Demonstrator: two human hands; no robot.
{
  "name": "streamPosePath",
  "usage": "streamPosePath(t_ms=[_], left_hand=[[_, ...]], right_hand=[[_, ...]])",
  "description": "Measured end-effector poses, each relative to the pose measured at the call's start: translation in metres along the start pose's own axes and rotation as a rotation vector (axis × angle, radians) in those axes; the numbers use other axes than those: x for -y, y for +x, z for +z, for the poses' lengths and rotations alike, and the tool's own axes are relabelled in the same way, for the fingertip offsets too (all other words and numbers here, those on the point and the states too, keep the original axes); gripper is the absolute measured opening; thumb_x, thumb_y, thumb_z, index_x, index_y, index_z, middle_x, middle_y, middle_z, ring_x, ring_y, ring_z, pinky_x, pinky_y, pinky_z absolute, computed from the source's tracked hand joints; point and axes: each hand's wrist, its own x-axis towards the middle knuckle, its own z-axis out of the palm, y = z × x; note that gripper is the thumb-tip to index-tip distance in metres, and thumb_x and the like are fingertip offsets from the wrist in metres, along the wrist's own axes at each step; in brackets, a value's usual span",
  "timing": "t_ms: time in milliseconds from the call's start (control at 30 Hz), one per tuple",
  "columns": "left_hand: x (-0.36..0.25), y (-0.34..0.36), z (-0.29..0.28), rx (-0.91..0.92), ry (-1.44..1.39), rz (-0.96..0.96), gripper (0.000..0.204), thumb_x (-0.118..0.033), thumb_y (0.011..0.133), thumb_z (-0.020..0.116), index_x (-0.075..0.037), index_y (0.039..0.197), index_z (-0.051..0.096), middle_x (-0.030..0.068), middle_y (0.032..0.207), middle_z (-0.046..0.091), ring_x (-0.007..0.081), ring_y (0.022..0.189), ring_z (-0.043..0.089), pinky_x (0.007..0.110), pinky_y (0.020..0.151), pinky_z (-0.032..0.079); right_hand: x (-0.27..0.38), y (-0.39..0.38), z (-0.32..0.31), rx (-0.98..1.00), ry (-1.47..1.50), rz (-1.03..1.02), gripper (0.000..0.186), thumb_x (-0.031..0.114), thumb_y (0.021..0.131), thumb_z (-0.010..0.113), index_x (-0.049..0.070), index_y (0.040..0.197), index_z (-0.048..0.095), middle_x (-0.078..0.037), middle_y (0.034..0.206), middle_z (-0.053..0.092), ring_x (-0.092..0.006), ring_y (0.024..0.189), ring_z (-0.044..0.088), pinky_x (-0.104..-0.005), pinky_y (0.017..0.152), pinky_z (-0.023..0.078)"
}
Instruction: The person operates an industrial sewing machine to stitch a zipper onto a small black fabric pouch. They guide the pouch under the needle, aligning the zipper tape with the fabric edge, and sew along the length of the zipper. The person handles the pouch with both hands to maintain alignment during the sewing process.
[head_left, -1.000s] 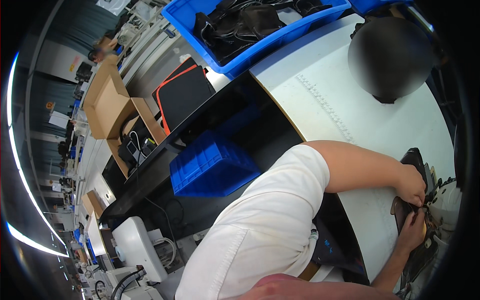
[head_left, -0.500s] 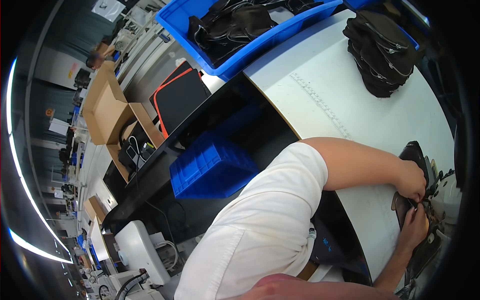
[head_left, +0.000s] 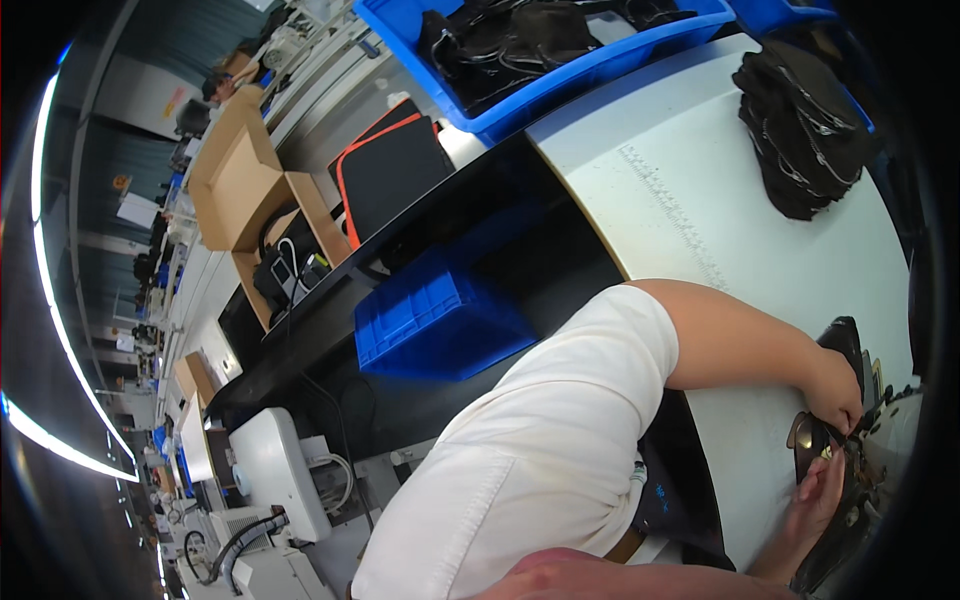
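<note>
At the right, my left hand (head_left: 835,392) reaches over the white worktable with fingertips closed on a dark, glossy piece (head_left: 808,440). Just below it my right hand (head_left: 815,495), palm partly turned up, has curled fingers at that piece, near a small brass-coloured part (head_left: 828,452). What exactly those fingers grip is too small to make out. A white sewing machine (head_left: 895,440) stands right beside both hands, partly lost in the dark rim of the picture. Another dark strip (head_left: 843,333) lies just above my left hand.
The white worktable (head_left: 690,150) holds a dark zippered bundle (head_left: 800,130). Around it are a blue bin of dark pieces (head_left: 390,22), a lower blue crate (head_left: 420,320), a cardboard box (head_left: 240,200), black-and-red mats (head_left: 395,175) and machinery (head_left: 270,470). A co-worker (head_left: 215,88) is far off.
My right hand has turned, showing more palm, and shifted slightly down; my left hand is a little lower. The whole view has shifted slightly rightward.
</note>
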Motion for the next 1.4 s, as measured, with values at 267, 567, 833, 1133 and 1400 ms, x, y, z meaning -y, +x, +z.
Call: streamPosePath(t_ms=[267, 567, 833, 1133, 1400], left_hand=[[0.006, 0.005, 0.003, 0.035, -0.025, -0.002, 0.036, -0.044, 0.101, 0.055, -0.03, 0.127, 0.074, -0.0004, 0.123, 0.074, 0.0251, 0.117, 0.067, 0.042, 0.098, 0.051], [-0.013, -0.009, -0.012, 0.088, 0.009, -0.004, 0.04, -0.047, 0.097, 0.06, -0.031, 0.131, 0.071, 0.0027, 0.125, 0.073, 0.0278, 0.119, 0.067, 0.044, 0.097, 0.052], [-0.038, -0.037, -0.03, -0.095, 0.195, 0.117, 0.042, -0.021, 0.079, 0.073, -0.022, 0.12, 0.071, 0.0074, 0.11, 0.071, 0.033, 0.109, 0.066, 0.047, 0.09, 0.055], [-0.058, -0.041, -0.045, 0.023, 0.161, 0.065, 0.052, -0.011, 0.074, 0.084, -0.011, 0.123, 0.064, 0.0104, 0.119, 0.067, 0.0331, 0.116, 0.06, 0.041, 0.099, 0.05], [-0.059, -0.039, -0.046, -0.003, 0.051, -0.177, 0.039, -0.021, 0.088, 0.08, -0.01, 0.122, 0.065, 0.009, 0.113, 0.074, 0.0276, 0.106, 0.07, 0.038, 0.09, 0.056]], right_hand=[[-0.001, -0.002, 0.016, -0.007, 0.199, 0.057, 0.028, 0.026, 0.114, 0.047, 0.003, 0.13, 0.051, -0.001, 0.093, 0.054, -0.002, 0.051, 0.041, -0.0151, 0.038, 0.037], [-0.004, -0.002, -0.002, 0.106, 0.266, 0.054, 0.023, 0.021, 0.115, 0.042, 0.004, 0.127, 0.053, -0.001, 0.101, 0.055, -0.0036, 0.063, 0.045, -0.0184, 0.049, 0.045], [0.001, -0.018, 0.035, 0.004, 0.213, 0.039, 0.024, 0.028, 0.111, 0.051, 0.008, 0.121, 0.058, -0.006, 0.097, 0.067, -0.0092, 0.053, 0.058, -0.0232, 0.039, 0.044], [0.018, -0.028, 0.031, -0.189, -1.439, -1.005, 0.021, 0.028, 0.095, 0.074, 0.012, 0.101, 0.061, 0.0, 0.077, 0.066, -0.0198, 0.06, 0.064, -0.0336, 0.055, 0.052], [0.016, -0.021, 0.035, -0.293, -1.724, -1.079, 0.029, 0.021, 0.085, 0.077, 0.012, 0.103, 0.055, 0.001, 0.081, 0.064, -0.0209, 0.065, 0.066, -0.0331, 0.056, 0.052]])
